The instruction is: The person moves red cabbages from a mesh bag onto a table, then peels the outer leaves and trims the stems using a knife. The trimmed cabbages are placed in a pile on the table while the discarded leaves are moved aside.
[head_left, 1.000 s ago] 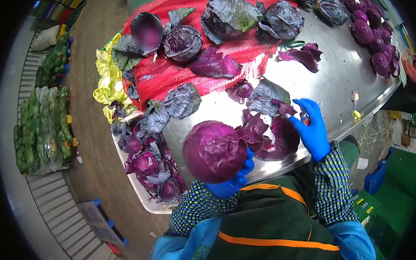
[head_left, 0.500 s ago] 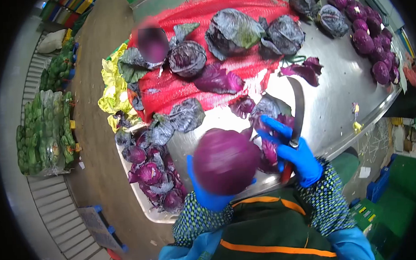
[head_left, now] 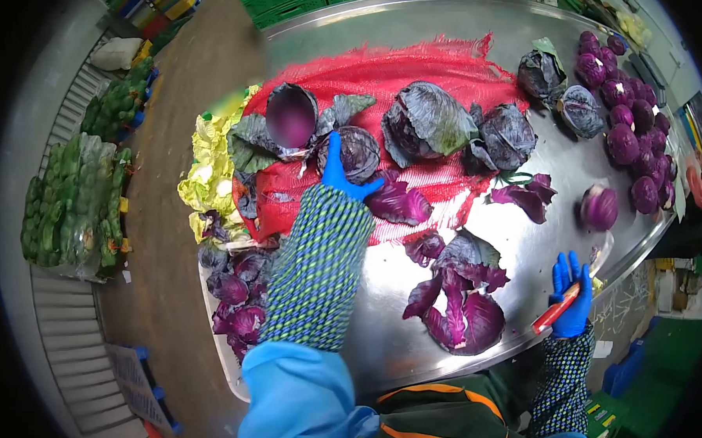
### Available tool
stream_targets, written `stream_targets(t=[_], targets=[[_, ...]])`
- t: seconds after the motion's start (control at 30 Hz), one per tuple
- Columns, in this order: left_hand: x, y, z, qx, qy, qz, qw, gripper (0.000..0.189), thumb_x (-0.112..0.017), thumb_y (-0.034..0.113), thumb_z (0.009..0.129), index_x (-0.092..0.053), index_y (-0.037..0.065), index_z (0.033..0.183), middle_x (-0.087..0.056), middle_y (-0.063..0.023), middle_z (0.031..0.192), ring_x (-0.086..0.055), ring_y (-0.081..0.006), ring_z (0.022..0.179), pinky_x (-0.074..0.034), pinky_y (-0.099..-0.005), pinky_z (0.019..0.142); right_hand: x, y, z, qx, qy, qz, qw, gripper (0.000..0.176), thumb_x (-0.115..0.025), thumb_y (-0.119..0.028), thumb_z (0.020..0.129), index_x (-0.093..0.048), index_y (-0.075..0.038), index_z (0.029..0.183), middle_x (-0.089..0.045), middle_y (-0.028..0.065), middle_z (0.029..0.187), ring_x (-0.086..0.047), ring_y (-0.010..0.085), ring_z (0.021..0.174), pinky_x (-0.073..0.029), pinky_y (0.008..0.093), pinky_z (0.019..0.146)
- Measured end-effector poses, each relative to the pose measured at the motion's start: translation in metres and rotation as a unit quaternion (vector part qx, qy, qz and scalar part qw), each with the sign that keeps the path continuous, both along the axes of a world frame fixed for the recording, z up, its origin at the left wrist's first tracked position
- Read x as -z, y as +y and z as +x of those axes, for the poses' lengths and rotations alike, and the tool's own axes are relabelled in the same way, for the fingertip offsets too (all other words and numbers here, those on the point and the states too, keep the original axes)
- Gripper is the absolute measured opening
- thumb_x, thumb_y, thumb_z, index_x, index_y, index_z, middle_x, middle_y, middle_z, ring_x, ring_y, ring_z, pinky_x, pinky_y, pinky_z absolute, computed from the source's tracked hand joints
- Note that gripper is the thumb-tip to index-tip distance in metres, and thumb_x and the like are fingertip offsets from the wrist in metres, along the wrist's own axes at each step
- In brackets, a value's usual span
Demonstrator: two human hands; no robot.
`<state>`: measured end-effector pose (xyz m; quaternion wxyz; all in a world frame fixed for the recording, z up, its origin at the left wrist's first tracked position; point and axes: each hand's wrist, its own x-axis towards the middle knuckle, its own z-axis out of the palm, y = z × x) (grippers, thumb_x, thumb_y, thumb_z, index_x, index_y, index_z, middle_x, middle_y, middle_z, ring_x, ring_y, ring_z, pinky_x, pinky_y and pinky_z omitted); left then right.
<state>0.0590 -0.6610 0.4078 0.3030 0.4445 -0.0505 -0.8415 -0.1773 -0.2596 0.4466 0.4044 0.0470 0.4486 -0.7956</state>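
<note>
My left hand (head_left: 347,174), in a blue glove, reaches over the red net sack with its visible fingers spread. They lie against the near side of a dark red cabbage (head_left: 359,150). Near the right table edge, my right hand (head_left: 571,295) holds a knife by its red handle (head_left: 557,309), its fingers pointing up and the blade angled away to the right. Just beyond that hand sits a peeled red cabbage (head_left: 599,208). Loose purple leaves (head_left: 469,319) are heaped on the metal table between my hands.
Several unpeeled cabbages (head_left: 426,120) rest on the red net sack (head_left: 321,75). A pile of peeled cabbages (head_left: 641,140) lines the right side of the steel table (head_left: 385,280). At left are a white tub (head_left: 225,357) of trimmings and yellowish leaves (head_left: 210,166). Green crates (head_left: 287,4) stand behind.
The peeled cabbage has gone from my left hand to the table's right side. My left hand has reached forward to another cabbage; my right hand moved right with the knife, off the leaves.
</note>
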Motion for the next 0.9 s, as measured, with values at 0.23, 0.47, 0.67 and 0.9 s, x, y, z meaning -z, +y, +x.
stream_targets(t=[0.23, 0.47, 0.67, 0.9], targets=[[0.035, 0.011, -0.009, -0.120, -0.061, -0.041, 0.990, 0.072, -0.071, 0.044, 0.072, -0.040, 0.020, 0.133, -0.046, -0.0092, 0.131, -0.047, -0.0297, 0.118, -0.039, -0.0528, 0.095, -0.007, -0.030, 0.054, -0.094, 0.074, 0.229, 0.966, 0.039, -0.057, -0.034, 0.086, -0.050, -0.013, 0.118, -0.060, 0.0025, 0.106, -0.057, 0.0126, 0.085, -0.047, 0.0237, 0.055], [-0.061, 0.171, 0.065, 0.253, -0.264, -0.586, 0.723, 0.114, -0.088, 0.022, 0.051, -0.019, 0.005, 0.141, -0.039, -0.0198, 0.127, -0.041, -0.0319, 0.119, -0.037, -0.0417, 0.099, -0.027, -0.037, 0.073, -0.158, 0.160, 0.245, 0.943, 0.050, -0.055, -0.005, 0.085, -0.039, -0.005, 0.132, -0.056, 0.0061, 0.103, -0.056, 0.0089, 0.077, -0.046, 0.0207, 0.057], [-0.034, 0.226, 0.062, 0.403, -0.392, -0.644, 0.519, 0.110, -0.088, 0.028, 0.048, -0.029, 0.004, 0.138, -0.034, -0.0226, 0.130, -0.036, -0.0374, 0.122, -0.033, -0.0441, 0.103, -0.022, -0.039, 0.122, -0.277, 0.302, 0.124, 0.904, 0.050, -0.055, 0.000, 0.087, -0.041, -0.004, 0.135, -0.058, 0.0038, 0.106, -0.053, 0.0078, 0.091, -0.045, 0.0218, 0.078], [-0.021, 0.227, 0.062, 0.375, -0.357, -0.622, 0.587, 0.098, -0.084, 0.033, 0.058, -0.032, 0.007, 0.137, -0.035, -0.0262, 0.129, -0.036, -0.0389, 0.121, -0.034, -0.0459, 0.100, -0.003, -0.037, 0.140, -0.353, 0.467, 0.122, 0.802, 0.052, -0.055, -0.001, 0.086, -0.040, -0.008, 0.136, -0.061, 0.0092, 0.101, -0.060, 0.0144, 0.086, -0.048, 0.0248, 0.074]])
